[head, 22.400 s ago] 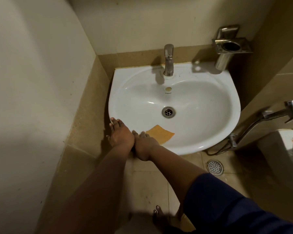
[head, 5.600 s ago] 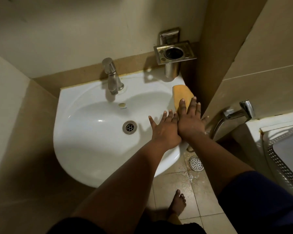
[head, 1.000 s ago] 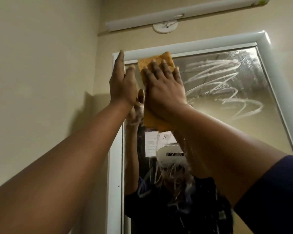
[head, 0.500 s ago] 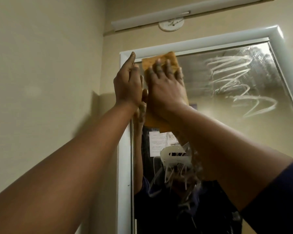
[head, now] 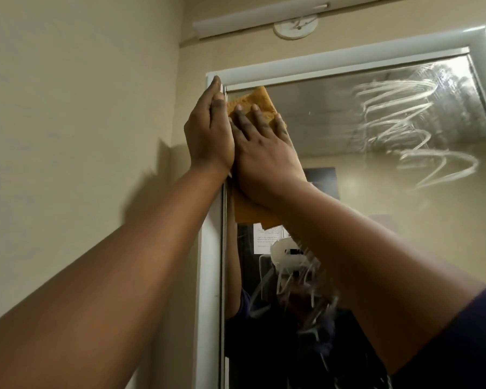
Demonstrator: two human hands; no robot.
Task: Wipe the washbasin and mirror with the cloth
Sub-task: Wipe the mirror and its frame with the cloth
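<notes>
The orange cloth [head: 253, 103] lies flat against the mirror [head: 348, 130] in its top left corner. My right hand [head: 264, 153] presses on the cloth with its fingers spread, and the cloth's lower edge shows below my wrist. My left hand [head: 208, 127] rests flat on the mirror's white frame [head: 209, 262], right beside the right hand, with its fingertip at the frame's upper corner. White zigzag smear streaks [head: 404, 127] cover the mirror's upper right part. The washbasin is out of view.
A beige wall [head: 82, 122] runs along the left. Above the mirror hangs a white tube light [head: 261, 15] with a round white fitting [head: 295, 26]. The mirror reflects a person in dark clothing and a paper notice [head: 264, 238].
Both hands and the cloth have slid slightly left, into the mirror's top left corner. Seconds earlier they were wiping the washbasin rim.
</notes>
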